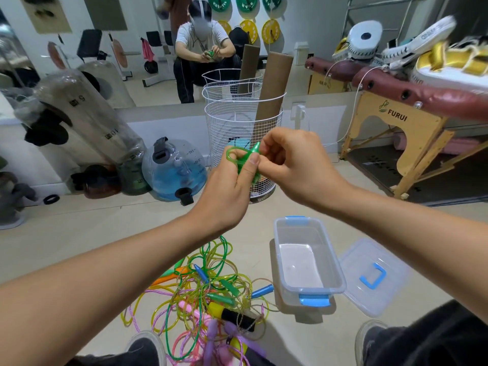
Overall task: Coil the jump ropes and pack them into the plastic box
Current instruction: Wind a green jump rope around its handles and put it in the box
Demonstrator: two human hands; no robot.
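- While both hands are meeting in front of the chest, the left hand (224, 191) is gripping a coiled green jump rope (244, 161), its fingers curling round the bundle and its thumb pressing along the front of it.
- The right hand (290, 165) is pinching the pointed green handle tip at the top of that same bundle, thumb and forefinger closing tightly on it just to the right of the left thumb.
- A small loop of green cord is sticking out to the left of the grip, above the left knuckles.
- Well below the held rope, a tangled pile of jump ropes (211, 294) is lying on the tiled floor (79, 233), showing green, yellow, pink, blue, orange and purple cords and handles.
- Below and to the right of the grip, the clear plastic box (309, 260) with blue latches is sitting open on the floor, just beside the pile, holding no rope.
- Its clear lid (375, 276) with a blue handle is lying flat to the right of the box, touching or nearly touching it.
- Directly behind the grip, a white wire basket (243, 120) is standing with a cardboard tube (274, 83) leaning in it.
- Farther behind, a wall mirror (158, 48) is reflecting a seated person holding something green.
- Up and to the right of the hands, a padded table (422, 96) is carrying boxing pads.
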